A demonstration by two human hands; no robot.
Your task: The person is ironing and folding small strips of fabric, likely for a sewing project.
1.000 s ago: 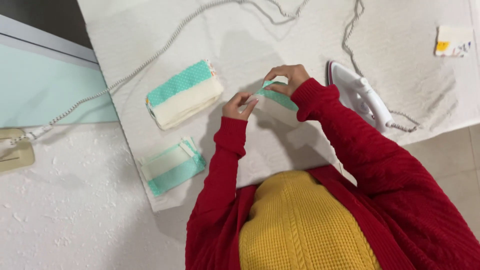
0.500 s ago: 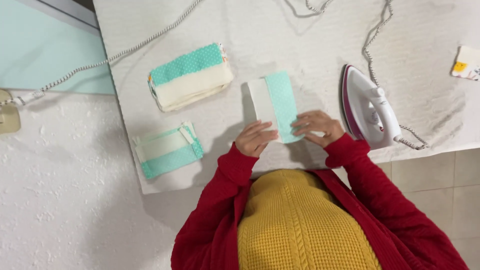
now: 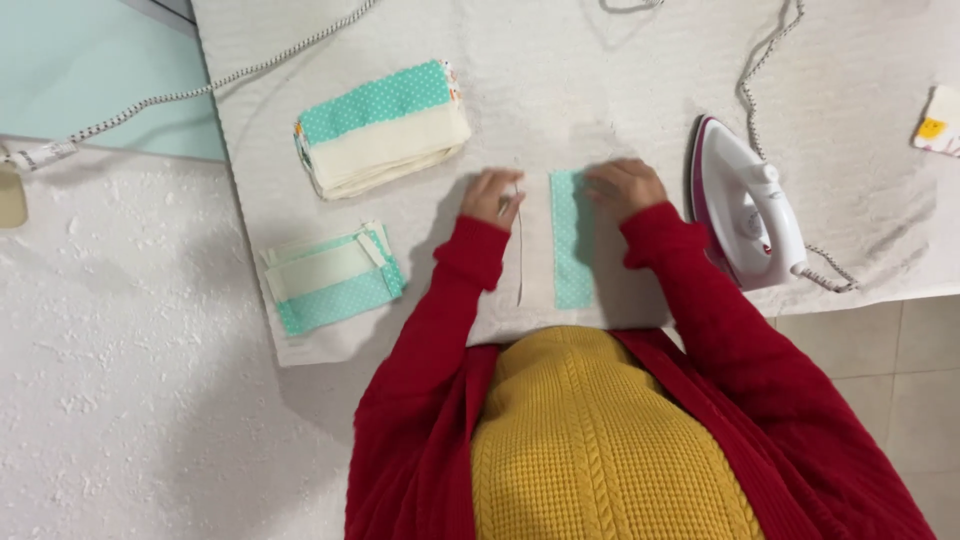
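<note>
A small fabric piece (image 3: 562, 245), half cream and half teal with white dots, lies flat on the white padded ironing cloth (image 3: 600, 80) in front of me. My left hand (image 3: 492, 196) pinches the top corner of its cream side. At the top of the teal strip, my right hand (image 3: 625, 186) holds the edge with curled fingers. Both sleeves are red. A white and magenta iron (image 3: 745, 210) rests just right of my right hand, apart from it.
A thick stack of folded teal-and-cream pieces (image 3: 385, 125) lies at the upper left of the cloth, and a thinner stack (image 3: 330, 275) near its left front corner. The iron's braided cord (image 3: 775, 60) runs up the right. A small printed patch (image 3: 940, 120) lies at the far right.
The fabric piece went from held up between both hands to lying flat on the cloth. My hands have moved apart to its two top corners.
</note>
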